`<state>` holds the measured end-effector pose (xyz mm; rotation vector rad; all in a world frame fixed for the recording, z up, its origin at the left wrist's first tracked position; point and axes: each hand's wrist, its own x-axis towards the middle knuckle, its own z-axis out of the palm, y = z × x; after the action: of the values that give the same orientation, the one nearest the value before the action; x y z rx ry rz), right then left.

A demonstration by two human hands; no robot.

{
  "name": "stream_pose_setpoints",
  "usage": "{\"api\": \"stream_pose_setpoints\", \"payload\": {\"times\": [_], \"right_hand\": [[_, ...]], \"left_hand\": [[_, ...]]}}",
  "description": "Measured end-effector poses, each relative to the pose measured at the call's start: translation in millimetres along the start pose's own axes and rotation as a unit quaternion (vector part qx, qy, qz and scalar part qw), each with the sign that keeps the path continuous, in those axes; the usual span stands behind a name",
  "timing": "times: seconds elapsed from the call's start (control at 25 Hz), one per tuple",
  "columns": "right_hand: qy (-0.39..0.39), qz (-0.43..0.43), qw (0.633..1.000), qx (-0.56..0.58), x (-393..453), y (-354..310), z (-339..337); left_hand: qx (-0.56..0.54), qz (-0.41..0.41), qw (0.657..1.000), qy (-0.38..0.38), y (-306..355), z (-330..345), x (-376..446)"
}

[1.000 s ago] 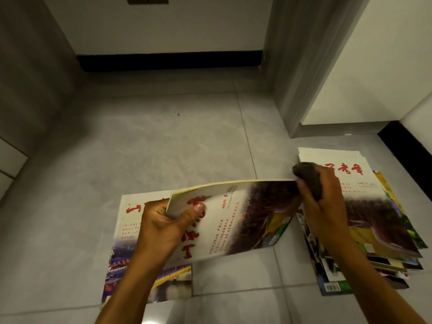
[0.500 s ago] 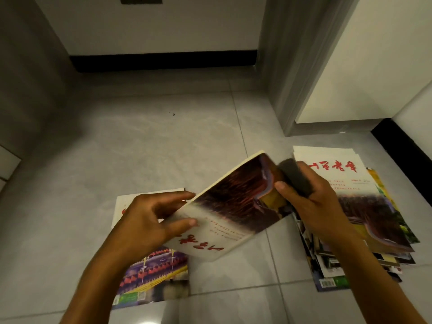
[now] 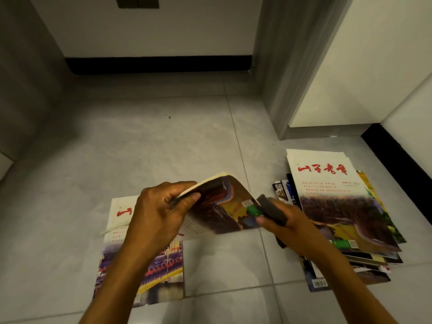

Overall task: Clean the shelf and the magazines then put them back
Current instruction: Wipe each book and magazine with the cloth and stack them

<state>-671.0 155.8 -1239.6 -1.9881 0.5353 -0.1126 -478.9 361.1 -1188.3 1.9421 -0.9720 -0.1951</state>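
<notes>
The person's two forearms reach in from the bottom edge over a grey tiled floor (image 3: 163,146); the left hand (image 3: 156,216) grips a magazine (image 3: 224,206) by one end, thumb curled on the upper side and fingers wrapped beneath, so that the magazine is held above the floor with its cover bowed upward into an arch; the right hand (image 3: 289,226) has its fingers curled round a dark cloth (image 3: 271,209) and presses that cloth against the magazine's right end, near a small green label on the cover; under the left forearm, flat on the floor, lies a second magazine (image 3: 163,277) with a red title at its top and a purple and yellow picture lower down, partly hidden by the hand and by the held magazine; to the right of the right hand, also on the floor, sits an untidy pile of magazines (image 3: 334,206), edges fanned out at different angles, the top one showing a red title on white above a dark landscape picture; the right wrist crosses the pile's near left corner; farther off a small dark speck (image 3: 168,117) lies on the tiles; beyond it a black skirting board (image 3: 159,64) runs along the foot of a white wall (image 3: 152,29); to the right stands a grey door frame (image 3: 287,66) with a pale door panel (image 3: 364,73) past it.
</notes>
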Motion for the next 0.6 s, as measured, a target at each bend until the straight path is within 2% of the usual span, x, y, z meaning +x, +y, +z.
{"api": "stream_pose_setpoints", "payload": {"times": [0.08, 0.16, 0.24, 0.32, 0.4, 0.48, 0.6], "right_hand": [[0.071, 0.025, 0.997, 0.034, -6.9, 6.8, 15.6], [0.213, 0.073, 0.971, 0.079, -12.9, 14.6, 33.6], [0.324, 0.148, 0.914, 0.193, -14.2, 21.5, 47.5], [0.418, 0.205, 0.826, 0.316, -11.3, 30.5, 47.1], [0.473, 0.233, 0.748, 0.404, -10.1, 43.9, 34.2], [0.486, 0.258, 0.700, 0.456, -13.5, 67.2, 24.2], [0.505, 0.328, 0.637, 0.481, -21.2, 92.1, 18.9]], "left_hand": [[0.065, 0.046, 0.996, 0.039, 0.2, 14.3, -3.2], [0.116, 0.072, 0.988, 0.069, -0.6, 25.3, -5.2], [0.117, 0.033, 0.988, 0.093, -4.2, 24.0, -1.6], [0.098, -0.006, 0.990, 0.103, -9.8, 20.4, -2.4], [0.083, -0.018, 0.992, 0.094, -14.8, 18.8, -9.0], [0.066, -0.054, 0.993, 0.079, -27.1, 20.9, -17.4], [0.077, -0.159, 0.983, 0.048, -55.1, 33.8, -37.8]]}}
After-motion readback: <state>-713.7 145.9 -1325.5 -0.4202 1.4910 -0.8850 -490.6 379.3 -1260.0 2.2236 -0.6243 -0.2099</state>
